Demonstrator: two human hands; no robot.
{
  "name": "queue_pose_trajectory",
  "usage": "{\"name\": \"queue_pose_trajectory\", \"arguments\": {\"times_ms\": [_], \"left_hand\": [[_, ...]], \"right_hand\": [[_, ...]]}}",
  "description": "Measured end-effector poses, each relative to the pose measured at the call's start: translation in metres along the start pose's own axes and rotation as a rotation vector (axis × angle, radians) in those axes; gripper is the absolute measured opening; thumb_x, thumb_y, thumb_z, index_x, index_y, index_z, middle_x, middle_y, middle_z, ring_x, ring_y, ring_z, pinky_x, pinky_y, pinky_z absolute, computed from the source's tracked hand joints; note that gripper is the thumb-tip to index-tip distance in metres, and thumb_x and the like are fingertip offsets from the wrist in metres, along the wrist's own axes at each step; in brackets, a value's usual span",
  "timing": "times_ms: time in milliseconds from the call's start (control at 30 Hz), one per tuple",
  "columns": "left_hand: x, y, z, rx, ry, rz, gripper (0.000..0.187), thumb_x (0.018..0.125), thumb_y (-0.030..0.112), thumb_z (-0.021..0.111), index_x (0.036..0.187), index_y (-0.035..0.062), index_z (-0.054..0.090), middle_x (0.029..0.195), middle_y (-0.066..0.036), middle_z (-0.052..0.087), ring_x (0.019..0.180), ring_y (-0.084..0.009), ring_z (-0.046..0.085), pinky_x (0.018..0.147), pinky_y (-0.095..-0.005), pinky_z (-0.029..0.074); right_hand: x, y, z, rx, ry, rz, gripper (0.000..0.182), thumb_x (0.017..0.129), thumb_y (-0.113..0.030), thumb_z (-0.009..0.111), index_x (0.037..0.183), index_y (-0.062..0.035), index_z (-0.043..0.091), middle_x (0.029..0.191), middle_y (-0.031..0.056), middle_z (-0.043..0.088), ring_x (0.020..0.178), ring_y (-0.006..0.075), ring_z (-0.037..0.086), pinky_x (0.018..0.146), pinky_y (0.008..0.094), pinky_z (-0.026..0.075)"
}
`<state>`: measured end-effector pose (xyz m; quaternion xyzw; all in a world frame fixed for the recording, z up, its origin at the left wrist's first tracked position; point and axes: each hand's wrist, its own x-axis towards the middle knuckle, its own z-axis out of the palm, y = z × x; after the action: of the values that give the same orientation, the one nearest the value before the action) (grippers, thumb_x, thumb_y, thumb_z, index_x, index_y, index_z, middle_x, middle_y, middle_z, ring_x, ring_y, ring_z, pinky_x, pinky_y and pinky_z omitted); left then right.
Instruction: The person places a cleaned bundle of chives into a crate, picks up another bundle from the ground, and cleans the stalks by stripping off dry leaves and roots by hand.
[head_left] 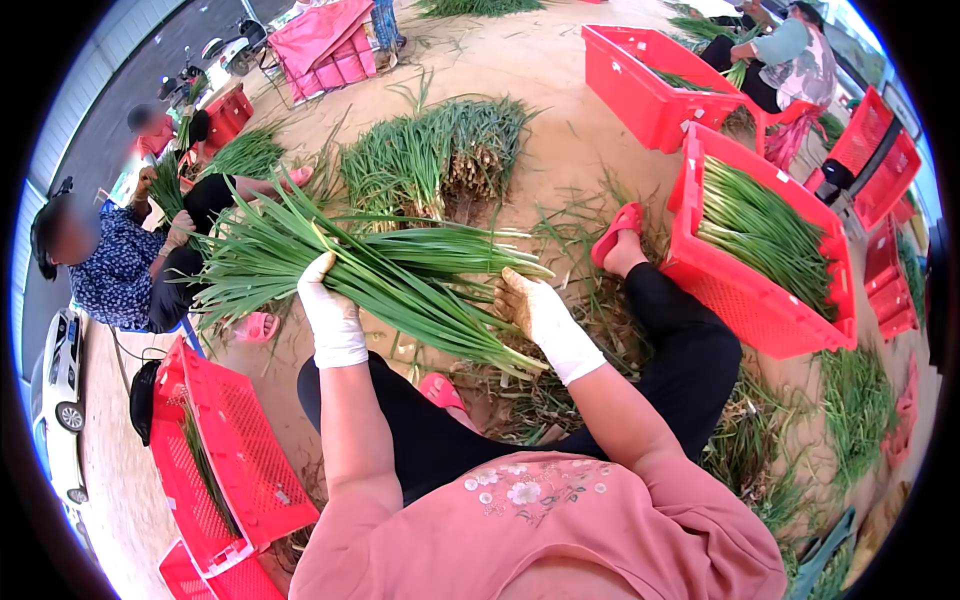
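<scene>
A large bunch of long green garlic chives (pixel 400 270) lies across my lap, leaves fanned to the left and pale stem ends to the right. My left hand (pixel 328 308), in a white glove, is closed around the leafy part. My right hand (pixel 530 303), its glove stained brown at the fingers, is closed at the pale stem ends; its fingertips are partly hidden among the stems. On the ground ahead stands a thick pile of chives (pixel 430 150) with brown, untrimmed roots.
At right, a red crate (pixel 780 335) holds neatly laid chives, with another red crate (pixel 650 110) behind it. A tall red crate (pixel 240 450) stands at left. Loose leaves (pixel 750 430) litter the ground around my feet. Seated people (pixel 120 260) handle chives nearby.
</scene>
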<state>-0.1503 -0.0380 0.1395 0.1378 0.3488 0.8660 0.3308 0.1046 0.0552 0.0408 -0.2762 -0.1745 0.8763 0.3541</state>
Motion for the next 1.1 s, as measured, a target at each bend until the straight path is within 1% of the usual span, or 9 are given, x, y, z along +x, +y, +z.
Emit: {"name": "queue_pose_trajectory", "arguments": {"times_ms": [233, 333, 400, 567, 633, 667, 767, 833, 1100], "left_hand": [[-0.001, 0.010, -0.009, -0.005, 0.010, -0.014, 0.028, 0.069, 0.000, 0.053, 0.097, -0.0039, 0.056, 0.089, -0.013, 0.059, 0.082, -0.0265, 0.058, 0.079, -0.0392, 0.049], [0.004, 0.013, -0.014, -0.009, 0.014, 0.040, 0.027, 0.071, 0.003, 0.052, 0.097, -0.0033, 0.056, 0.088, -0.012, 0.060, 0.082, -0.0244, 0.059, 0.079, -0.0366, 0.049], [0.010, 0.018, -0.022, -0.016, 0.014, 0.054, 0.028, 0.072, 0.005, 0.054, 0.098, -0.0042, 0.056, 0.090, -0.013, 0.060, 0.082, -0.0249, 0.059, 0.079, -0.0360, 0.049], [0.011, 0.031, -0.028, -0.028, -0.014, 0.135, 0.033, 0.072, 0.009, 0.056, 0.101, -0.0056, 0.054, 0.095, -0.016, 0.059, 0.086, -0.0269, 0.058, 0.082, -0.0373, 0.048], [0.016, 0.030, -0.032, -0.051, 0.015, 0.177, 0.033, 0.072, 0.010, 0.055, 0.100, -0.0053, 0.054, 0.098, -0.016, 0.058, 0.088, -0.0267, 0.058, 0.082, -0.0368, 0.048], [0.017, 0.029, -0.037, -0.048, -0.025, 0.180, 0.032, 0.071, 0.010, 0.055, 0.100, -0.0052, 0.054, 0.099, -0.017, 0.058, 0.089, -0.0268, 0.057, 0.083, -0.0370, 0.047], [0.012, 0.029, -0.032, -0.051, -0.068, 0.162, 0.032, 0.069, 0.008, 0.056, 0.098, -0.0033, 0.054, 0.099, -0.016, 0.058, 0.094, -0.0276, 0.055, 0.086, -0.0391, 0.046], [0.008, 0.026, -0.023, -0.095, -0.095, 0.229, 0.039, 0.066, 0.007, 0.053, 0.103, -0.0047, 0.052, 0.095, -0.015, 0.058, 0.086, -0.0269, 0.058, 0.080, -0.0373, 0.049], [0.003, 0.027, -0.025, -0.116, -0.252, 0.151, 0.040, 0.063, 0.008, 0.058, 0.103, 0.0047, 0.054, 0.100, -0.012, 0.056, 0.098, -0.0283, 0.053, 0.086, -0.0423, 0.047]], "right_hand": [[-0.007, 0.008, -0.010, -0.429, -0.033, -0.049, 0.018, 0.084, -0.015, 0.061, 0.095, -0.0001, 0.058, 0.079, 0.0071, 0.061, 0.071, 0.0182, 0.059, 0.063, 0.0281, 0.049], [-0.010, -0.002, -0.035, -1.028, 0.099, -0.133, 0.022, 0.076, -0.016, 0.063, 0.089, 0.0017, 0.062, 0.075, 0.0115, 0.063, 0.071, 0.0201, 0.060, 0.066, 0.0307, 0.048], [-0.013, -0.014, -0.064, -1.750, 0.310, -0.299, 0.030, 0.068, -0.023, 0.060, 0.090, -0.0029, 0.064, 0.083, 0.0198, 0.063, 0.082, 0.0313, 0.061, 0.075, 0.0366, 0.047], [-0.032, -0.059, -0.119, -2.209, 0.953, -0.071, 0.032, 0.071, -0.023, 0.062, 0.099, -0.0074, 0.061, 0.098, 0.0159, 0.060, 0.090, 0.0321, 0.058, 0.079, 0.0403, 0.046], [-0.042, -0.062, -0.069, -1.998, 0.579, -0.582, 0.030, 0.073, -0.024, 0.066, 0.097, -0.0075, 0.061, 0.095, 0.0146, 0.060, 0.089, 0.0289, 0.058, 0.078, 0.0382, 0.046], [-0.041, -0.054, -0.049, -1.683, 0.315, -0.656, 0.021, 0.074, -0.018, 0.064, 0.092, -0.0064, 0.064, 0.093, 0.0146, 0.061, 0.085, 0.0282, 0.059, 0.076, 0.0354, 0.046], [-0.052, -0.025, 0.007, -1.366, -0.131, -0.452, 0.019, 0.080, -0.016, 0.062, 0.095, -0.0045, 0.065, 0.092, 0.0116, 0.061, 0.085, 0.0214, 0.059, 0.076, 0.0302, 0.047], [-0.045, -0.005, 0.027, -1.443, -0.215, -0.459, 0.022, 0.082, -0.015, 0.061, 0.101, -0.0043, 0.064, 0.096, 0.0124, 0.060, 0.088, 0.0216, 0.059, 0.079, 0.0295, 0.046], [-0.030, 0.010, 0.043, -1.412, -0.499, -0.335, 0.041, 0.080, -0.008, 0.054, 0.121, -0.0071, 0.052, 0.103, 0.0174, 0.061, 0.092, 0.0222, 0.059, 0.083, 0.0295, 0.044]]}}
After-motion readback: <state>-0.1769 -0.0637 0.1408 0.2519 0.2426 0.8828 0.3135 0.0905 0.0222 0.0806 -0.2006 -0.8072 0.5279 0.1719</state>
